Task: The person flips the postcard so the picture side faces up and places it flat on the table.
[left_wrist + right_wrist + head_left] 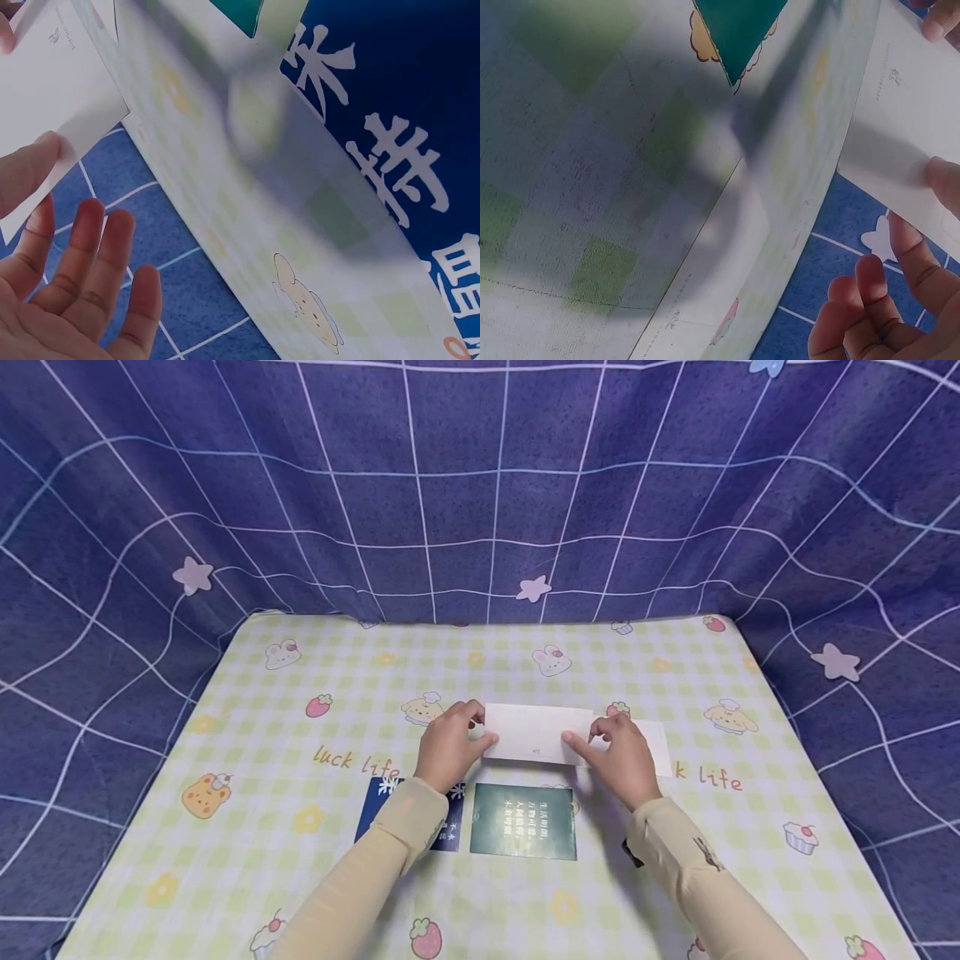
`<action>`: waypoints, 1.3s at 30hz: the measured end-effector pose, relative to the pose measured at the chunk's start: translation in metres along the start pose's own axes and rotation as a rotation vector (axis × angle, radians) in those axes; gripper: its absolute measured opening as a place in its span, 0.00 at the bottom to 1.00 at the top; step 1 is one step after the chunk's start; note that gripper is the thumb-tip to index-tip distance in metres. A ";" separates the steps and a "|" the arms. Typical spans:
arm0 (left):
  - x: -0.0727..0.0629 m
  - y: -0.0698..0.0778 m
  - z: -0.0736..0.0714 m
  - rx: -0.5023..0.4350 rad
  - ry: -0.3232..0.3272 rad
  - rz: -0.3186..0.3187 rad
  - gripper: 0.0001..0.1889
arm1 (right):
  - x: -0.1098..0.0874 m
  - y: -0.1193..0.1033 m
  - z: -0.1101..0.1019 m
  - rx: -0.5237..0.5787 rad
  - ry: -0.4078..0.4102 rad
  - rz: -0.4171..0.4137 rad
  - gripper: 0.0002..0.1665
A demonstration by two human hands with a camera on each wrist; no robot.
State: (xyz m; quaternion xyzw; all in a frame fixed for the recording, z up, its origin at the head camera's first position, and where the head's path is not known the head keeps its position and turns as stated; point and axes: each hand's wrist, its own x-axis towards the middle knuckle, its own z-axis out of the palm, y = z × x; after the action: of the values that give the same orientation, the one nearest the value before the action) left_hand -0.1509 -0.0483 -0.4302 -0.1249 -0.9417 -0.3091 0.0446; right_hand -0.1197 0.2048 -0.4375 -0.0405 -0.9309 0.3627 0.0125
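Note:
Both hands hold a white card (528, 732) above the table. My left hand (450, 745) pinches its left end between thumb and index finger, and my right hand (622, 764) pinches the right end. In the left wrist view the card (60, 82) shows a blank face with a small printed mark; the left hand's other fingers (116, 247) are spread below. A second white card (654, 745) lies on the table, partly behind the right hand. Nearer to me lies a dark green card (522, 822) with white characters. Partly covered by the left forearm is a blue card (367, 810).
The table wears a green-checked cloth (247, 860) printed with cartoon animals, strawberries and cupcakes. A dark blue curtain (457, 510) with a white grid and stars hangs behind the table and along both sides.

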 end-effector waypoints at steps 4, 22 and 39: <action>-0.002 -0.001 -0.001 -0.007 0.001 0.000 0.13 | -0.002 -0.001 0.000 -0.003 0.005 0.001 0.25; -0.009 -0.006 -0.002 -0.073 -0.047 -0.002 0.12 | -0.015 -0.002 0.002 0.001 0.033 -0.028 0.24; -0.014 -0.012 -0.004 -0.241 -0.041 0.072 0.08 | -0.029 0.003 -0.002 0.156 0.050 0.020 0.20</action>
State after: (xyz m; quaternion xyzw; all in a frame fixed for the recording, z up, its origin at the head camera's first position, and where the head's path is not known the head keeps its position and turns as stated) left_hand -0.1405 -0.0632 -0.4362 -0.1694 -0.8934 -0.4156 0.0213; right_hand -0.0909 0.2053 -0.4379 -0.0579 -0.8987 0.4333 0.0354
